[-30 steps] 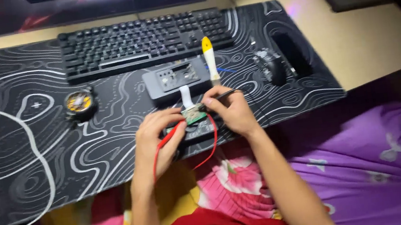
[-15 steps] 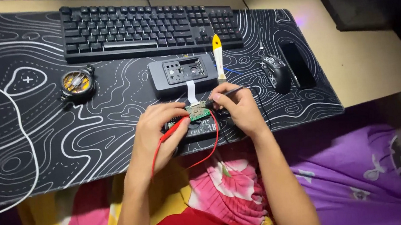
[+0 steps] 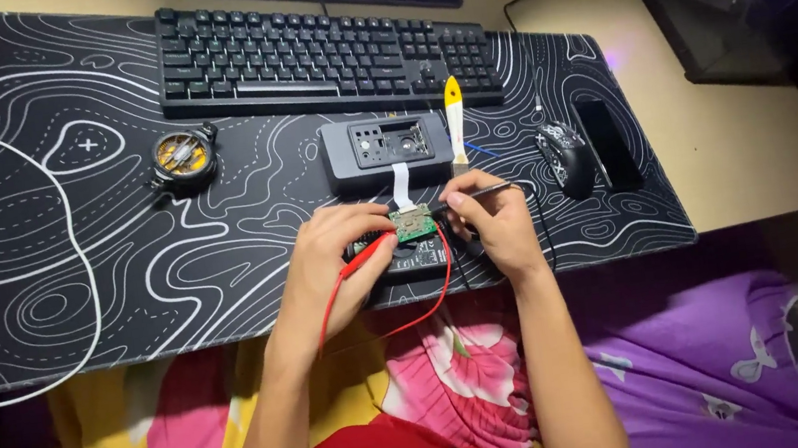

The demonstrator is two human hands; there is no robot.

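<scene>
- Left hand: my grip is clenched on a red probe, a thin plastic rod whose tip meets the left edge of the circuit board. Its glossy red lead loops down over the desk's near edge and across my lap.
- Right hand: my grip is pinched on a black probe, a slim dark rod lying nearly level, its tip at the board's right edge.
- Circuit board: small, green, roughly square, held between both hands just above a dark flat block on the mat. A white flat ribbon runs from the board up to the grey housing.
- Grey housing: matte rectangular plastic shell with rounded corners, its open face showing small holes; it lies just beyond my hands.
- Mat: black fabric with white contour lines, covering most of the desk; the mat's near edge lies just under my wrists.
- Yellow-handled tool: upright-lying beside the housing's right edge, pale blade toward me.
- Keyboard: black, ridged keys, along the far side.
- Mouse and a black slab: near my right hand, narrowing the room there.
- Round part: dark ring with a yellow centre, well apart to the left; open mat lies between it and my left hand.
- White cable: curves along the mat's left portion.
</scene>
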